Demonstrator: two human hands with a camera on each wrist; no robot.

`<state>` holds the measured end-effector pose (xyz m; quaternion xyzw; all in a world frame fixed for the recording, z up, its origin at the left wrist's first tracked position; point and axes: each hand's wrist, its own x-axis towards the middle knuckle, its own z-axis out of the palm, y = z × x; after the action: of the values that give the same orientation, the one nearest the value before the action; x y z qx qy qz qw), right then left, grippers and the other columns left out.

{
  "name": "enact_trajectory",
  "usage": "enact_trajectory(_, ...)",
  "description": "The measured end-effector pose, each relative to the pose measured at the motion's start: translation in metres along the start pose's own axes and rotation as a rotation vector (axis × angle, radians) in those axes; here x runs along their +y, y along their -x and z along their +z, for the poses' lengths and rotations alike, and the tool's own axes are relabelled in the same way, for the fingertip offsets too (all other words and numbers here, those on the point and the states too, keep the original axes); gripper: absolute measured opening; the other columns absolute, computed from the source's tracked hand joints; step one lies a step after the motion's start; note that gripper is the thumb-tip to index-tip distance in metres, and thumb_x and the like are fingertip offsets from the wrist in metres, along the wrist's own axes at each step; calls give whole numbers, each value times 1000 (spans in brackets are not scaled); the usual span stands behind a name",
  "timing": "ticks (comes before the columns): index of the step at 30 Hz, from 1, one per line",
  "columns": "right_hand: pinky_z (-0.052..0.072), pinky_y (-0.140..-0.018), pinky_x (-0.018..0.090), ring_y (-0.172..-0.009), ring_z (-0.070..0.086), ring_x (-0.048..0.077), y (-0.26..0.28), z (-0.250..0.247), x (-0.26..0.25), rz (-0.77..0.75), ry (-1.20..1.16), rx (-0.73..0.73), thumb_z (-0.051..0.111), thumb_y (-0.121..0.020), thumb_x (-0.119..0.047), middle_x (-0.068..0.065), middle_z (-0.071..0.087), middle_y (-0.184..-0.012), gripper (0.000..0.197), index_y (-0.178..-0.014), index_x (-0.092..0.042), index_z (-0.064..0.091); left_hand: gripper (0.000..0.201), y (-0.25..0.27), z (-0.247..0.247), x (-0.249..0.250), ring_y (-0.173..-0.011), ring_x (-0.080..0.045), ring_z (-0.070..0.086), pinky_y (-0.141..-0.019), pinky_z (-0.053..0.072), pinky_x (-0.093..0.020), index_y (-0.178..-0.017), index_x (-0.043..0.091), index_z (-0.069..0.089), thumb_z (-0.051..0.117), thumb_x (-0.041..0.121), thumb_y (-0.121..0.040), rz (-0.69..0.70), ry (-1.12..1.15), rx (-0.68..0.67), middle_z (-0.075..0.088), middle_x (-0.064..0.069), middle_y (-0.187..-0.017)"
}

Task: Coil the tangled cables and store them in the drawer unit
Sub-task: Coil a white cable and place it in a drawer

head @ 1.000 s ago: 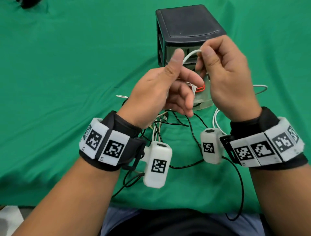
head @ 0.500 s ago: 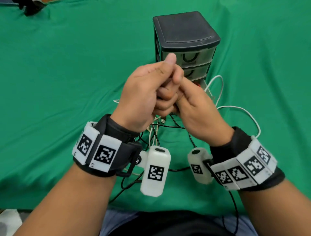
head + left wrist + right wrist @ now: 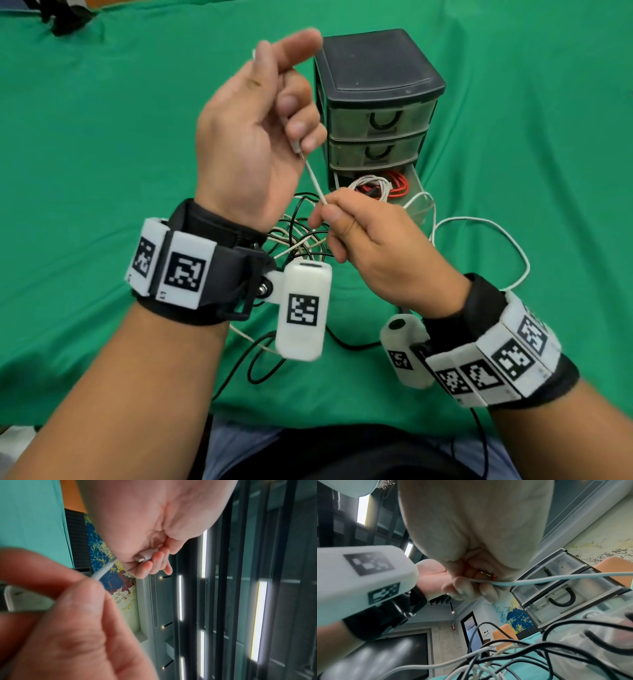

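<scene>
My left hand [image 3: 291, 130] is raised in front of the black drawer unit [image 3: 376, 78] and grips the plug end of a white cable [image 3: 313, 180] in its curled lower fingers; the plug [image 3: 145, 557] shows in the left wrist view. The cable runs taut down to my right hand [image 3: 327, 214], which pinches it between thumb and forefinger [image 3: 486, 584]. The rest of the white cable [image 3: 486, 229] loops on the cloth to the right. The bottom drawer [image 3: 416, 192] is pulled out and holds coiled red and white cables [image 3: 380, 185].
A tangle of black and white cables [image 3: 298, 236] lies on the green cloth [image 3: 102, 154] under my hands, with black loops [image 3: 260, 363] trailing toward the table's near edge. The two upper drawers [image 3: 380, 120] are closed. A dark object [image 3: 65, 17] sits at the far left.
My hands, pressed together in front of the drawers, have separated. The left hand rose with the plug end, the right hand stayed low, and the white cable now stretches between them.
</scene>
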<state>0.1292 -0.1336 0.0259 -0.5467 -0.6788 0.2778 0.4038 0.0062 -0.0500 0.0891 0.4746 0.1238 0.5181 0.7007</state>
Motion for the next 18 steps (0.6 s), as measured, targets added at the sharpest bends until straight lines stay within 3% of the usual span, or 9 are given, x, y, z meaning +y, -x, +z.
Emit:
enact_trajectory(3,36,-59,13,-57,51,5,-1,-2,0,23,46,-32,45,-105,-24,-3,59,-59,23,-97,-18,66,36,2,1,-11,-57,-10,28,-54,26,-26,-106,2,57,27,21,-106,45,-146,27,32,3,-66)
enact_trajectory(8,35,-57,15,-53,51,5,-5,-9,0,10,103,-14,51,-102,-32,1,59,-55,28,-85,-20,69,33,2,-5,-21,-57,-12,34,-56,25,-33,-87,10,61,34,22,-102,117,-452,30,36,4,-63)
enact_trajectory(12,37,-53,25,-50,47,10,-11,-20,0,16,151,-16,57,-99,-39,4,55,-52,35,-72,-20,68,33,6,-15,-28,-59,-17,40,-58,33,-26,-85,14,61,37,26,-103,156,-884,-15,44,10,-63)
enact_trajectory(15,31,-50,18,-48,44,8,-13,-29,0,12,197,-40,60,-96,-40,-3,47,-47,36,-67,-20,68,33,12,-23,-35,-62,-3,42,-63,35,-21,-85,10,61,39,26,-103,108,-1094,-59,47,17,-64)
enact_trajectory(18,29,-50,20,-49,40,9,-14,-33,1,24,235,-89,64,-93,-40,-7,43,-49,39,-58,-27,55,35,14,-25,-40,-62,-4,39,-61,33,-20,-77,8,51,40,28,-103,56,-1224,-100,42,9,-68)
